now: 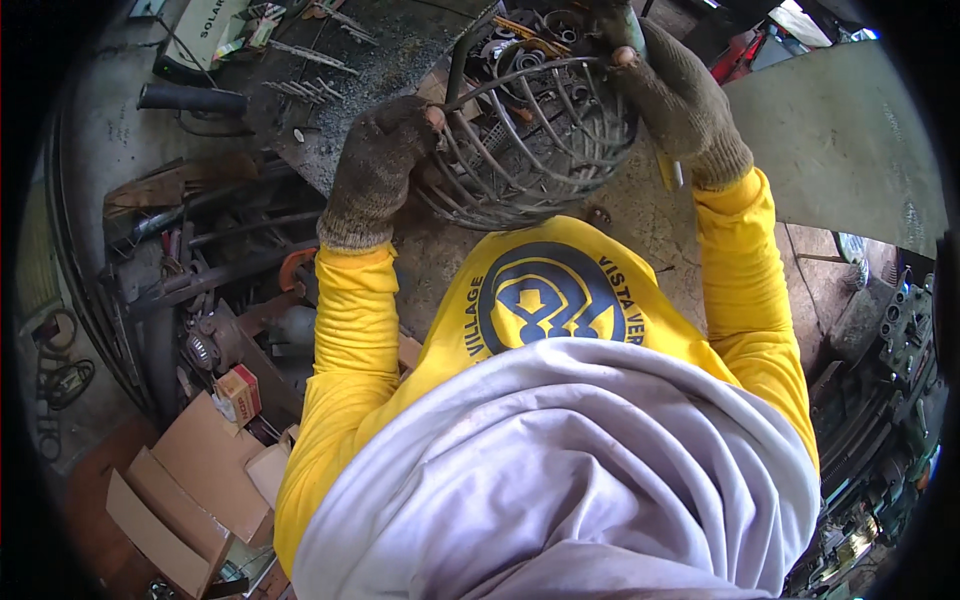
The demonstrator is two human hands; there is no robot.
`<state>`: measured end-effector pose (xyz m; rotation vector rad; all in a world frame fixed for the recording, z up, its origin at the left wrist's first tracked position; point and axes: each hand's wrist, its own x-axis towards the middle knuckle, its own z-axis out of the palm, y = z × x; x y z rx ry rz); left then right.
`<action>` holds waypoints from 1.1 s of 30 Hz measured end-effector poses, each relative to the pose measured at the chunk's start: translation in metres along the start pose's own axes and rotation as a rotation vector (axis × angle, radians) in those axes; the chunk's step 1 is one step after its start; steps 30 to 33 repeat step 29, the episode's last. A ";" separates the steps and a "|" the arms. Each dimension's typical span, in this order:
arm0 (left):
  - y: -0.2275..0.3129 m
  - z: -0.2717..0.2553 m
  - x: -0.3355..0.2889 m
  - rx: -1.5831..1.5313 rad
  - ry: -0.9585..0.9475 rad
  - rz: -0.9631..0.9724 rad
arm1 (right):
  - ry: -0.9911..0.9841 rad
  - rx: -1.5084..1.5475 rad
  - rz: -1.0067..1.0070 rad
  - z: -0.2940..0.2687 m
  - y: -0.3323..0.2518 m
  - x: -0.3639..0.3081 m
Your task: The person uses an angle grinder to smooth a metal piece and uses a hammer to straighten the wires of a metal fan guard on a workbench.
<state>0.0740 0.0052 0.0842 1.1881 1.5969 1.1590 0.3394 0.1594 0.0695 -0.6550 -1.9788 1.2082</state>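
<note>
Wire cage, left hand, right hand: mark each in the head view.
wire cage point(545, 140), head view, on the curved bars at its middle.
left hand point(380, 165), head view, on the back of the glove.
right hand point(680, 100), head view, on the back of the glove.

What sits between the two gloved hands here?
In the head view, a round wire cage of curved metal rods spans the gap; the left hand and right hand each hold its rim.

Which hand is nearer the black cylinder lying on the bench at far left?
Left. The left hand grips the wire cage at its left rim, on the side toward the black cylinder. The right hand holds the cage's far right rim, much farther away.
</note>
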 end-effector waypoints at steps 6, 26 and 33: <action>0.007 -0.002 -0.006 0.089 -0.147 -0.029 | -0.062 0.004 0.152 0.004 0.022 -0.016; 0.035 0.027 0.032 0.095 -0.423 -0.127 | 0.087 -0.099 0.089 0.005 0.029 -0.029; 0.034 0.027 0.032 0.099 -0.391 -0.130 | 0.066 -0.093 0.143 0.007 0.023 -0.028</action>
